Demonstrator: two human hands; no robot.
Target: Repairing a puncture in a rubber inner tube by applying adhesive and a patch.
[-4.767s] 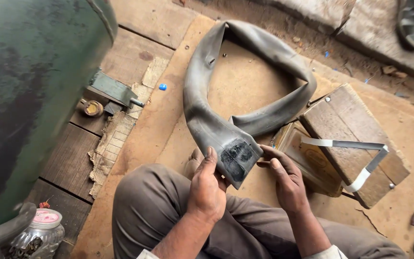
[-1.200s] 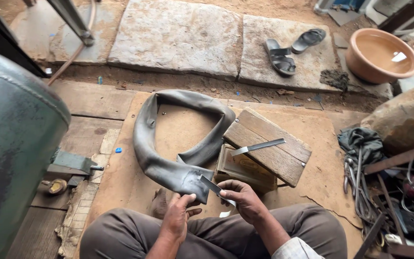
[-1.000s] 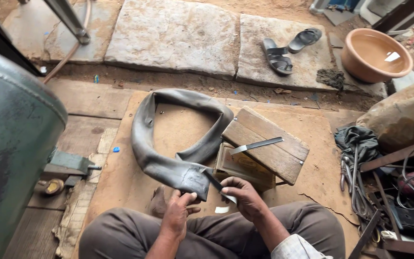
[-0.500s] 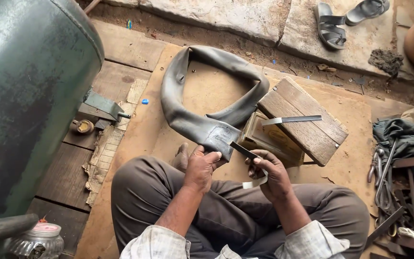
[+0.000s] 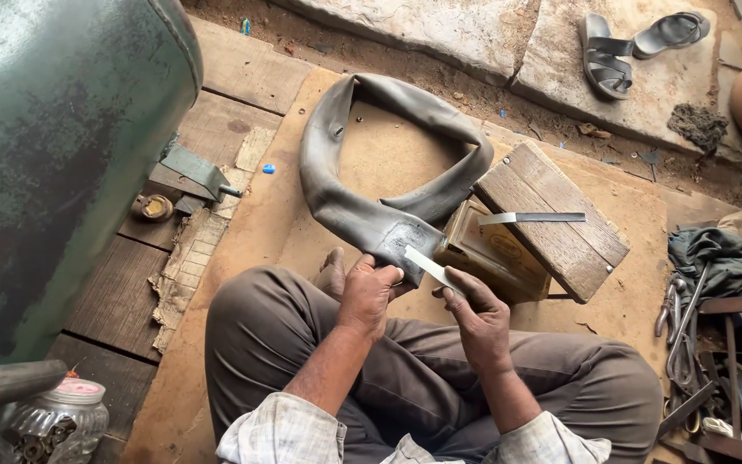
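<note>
Rubber tube (image 5: 362, 172): left hand (image 5: 369, 292) clamps its patched end. Right hand (image 5: 474, 314) now pinches a thin strip (image 5: 427, 265), newly laid against it; earlier bare-handed.

I see a grey rubber inner tube (image 5: 362, 163) lying limp in a loop on the board, its near end lifted and roughened pale. A thin flat metal blade (image 5: 429, 267) rests slanted against that patch.

Count, referenced to the wooden stool (image 5: 551, 219): one rubber inner tube (image 5: 371, 155) to its left; two metal blades, one (image 5: 532, 217) on top, one (image 5: 427, 265) at its lower left; two sandals (image 5: 637, 47) beyond it; one glass jar (image 5: 57, 421) far lower left.
</note>
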